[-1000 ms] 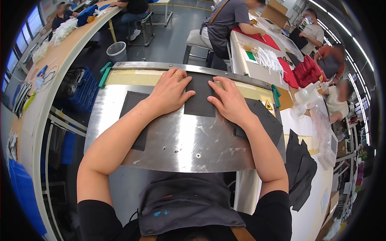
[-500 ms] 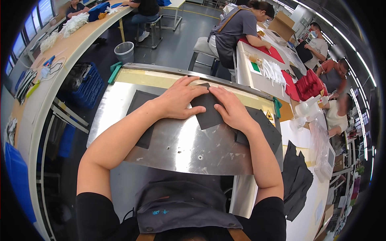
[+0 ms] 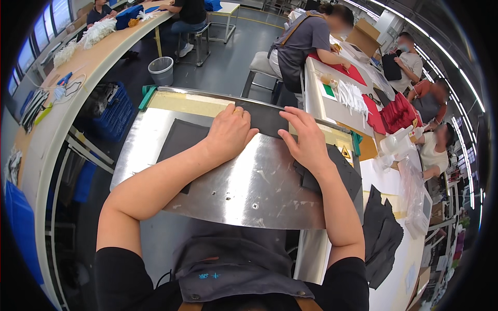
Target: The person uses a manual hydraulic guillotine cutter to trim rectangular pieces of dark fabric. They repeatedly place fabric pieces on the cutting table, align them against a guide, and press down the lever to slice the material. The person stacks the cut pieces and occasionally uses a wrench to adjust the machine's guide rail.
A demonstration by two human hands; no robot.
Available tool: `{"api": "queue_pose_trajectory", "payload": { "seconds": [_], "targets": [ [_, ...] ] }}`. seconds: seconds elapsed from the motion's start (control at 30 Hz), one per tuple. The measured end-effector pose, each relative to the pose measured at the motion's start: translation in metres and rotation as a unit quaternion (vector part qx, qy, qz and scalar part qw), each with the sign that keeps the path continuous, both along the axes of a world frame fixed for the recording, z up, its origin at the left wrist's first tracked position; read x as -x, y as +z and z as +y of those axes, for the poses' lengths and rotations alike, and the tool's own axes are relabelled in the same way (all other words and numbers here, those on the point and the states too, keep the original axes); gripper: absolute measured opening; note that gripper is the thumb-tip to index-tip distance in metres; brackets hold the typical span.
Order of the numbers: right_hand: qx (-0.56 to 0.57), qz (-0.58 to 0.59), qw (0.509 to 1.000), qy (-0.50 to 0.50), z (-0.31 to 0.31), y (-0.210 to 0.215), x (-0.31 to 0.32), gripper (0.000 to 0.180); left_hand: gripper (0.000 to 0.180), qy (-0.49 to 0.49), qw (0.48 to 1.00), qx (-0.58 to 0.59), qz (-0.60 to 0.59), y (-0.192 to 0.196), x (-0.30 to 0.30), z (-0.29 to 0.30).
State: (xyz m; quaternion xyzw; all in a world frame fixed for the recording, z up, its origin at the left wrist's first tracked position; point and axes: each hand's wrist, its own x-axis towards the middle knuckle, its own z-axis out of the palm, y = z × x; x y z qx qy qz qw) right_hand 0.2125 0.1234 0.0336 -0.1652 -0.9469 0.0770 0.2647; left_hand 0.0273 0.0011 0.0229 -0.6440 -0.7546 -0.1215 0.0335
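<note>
- Black sheet material is lying between the two hands: I am seeing one rectangular piece point(image 3: 265, 120) stretching sideways near the far edge of the metal plate point(image 3: 249, 181), close along the metal bar point(image 3: 179, 92).
- I am watching the left hand point(image 3: 228, 133) resting over the piece's left end, its fingers bending and keeping together, its thumb lying at the near edge; whether they are pinching the piece, I cannot tell.
- I am finding the right hand point(image 3: 307, 139) standing at the piece's right end, fingers and thumb spreading apart, the tips reaching its edge without closing round it.
- Another black piece point(image 3: 179, 139) is lying flat on the plate, partly hiding beneath the left forearm.
- More black pieces point(image 3: 342, 176) are overlapping beside the right forearm, just below a yellow warning label point(image 3: 346, 151).
- Green clamps point(image 3: 147, 97) are sitting at both ends of the bar.
- Farther right, I am noticing a dark heap point(image 3: 382, 238) lying on a pale table point(image 3: 402, 280).
</note>
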Motion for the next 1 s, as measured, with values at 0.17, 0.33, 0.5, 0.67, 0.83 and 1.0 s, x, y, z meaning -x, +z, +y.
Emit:
{"api": "queue_pose_trajectory", "payload": {
  "seconds": [0.17, 0.33, 0.5, 0.67, 0.83, 1.0],
  "targets": [
    [0.01, -0.088, 0.996, -0.011, -0.001, -0.005, -0.001, 0.048, 0.053, -0.051, 0.99, -0.133, 0.011, -0.025, 0.012, -0.001],
    [0.015, -0.134, 0.991, -0.019, 0.0, -0.009, -0.001, 0.054, 0.062, -0.09, 0.992, -0.093, 0.0, -0.029, 0.018, -0.002],
    [-0.008, -0.136, 0.99, -0.019, 0.002, -0.015, 0.0, 0.057, 0.062, -0.1, 0.993, -0.057, 0.005, -0.024, 0.025, 0.001],
    [-0.014, -0.128, 0.992, -0.016, 0.002, -0.017, 0.003, 0.058, 0.061, -0.095, 0.994, -0.052, 0.003, -0.025, 0.029, 0.0],
    [0.011, -0.124, 0.992, -0.024, 0.001, -0.015, 0.004, 0.057, 0.061, -0.103, 0.991, -0.088, 0.012, -0.028, 0.031, 0.001],
    [-0.004, -0.13, 0.991, -0.03, 0.0, -0.013, 0.003, 0.055, 0.054, -0.101, 0.982, -0.147, 0.065, -0.024, 0.025, 0.0]
  ]
}}
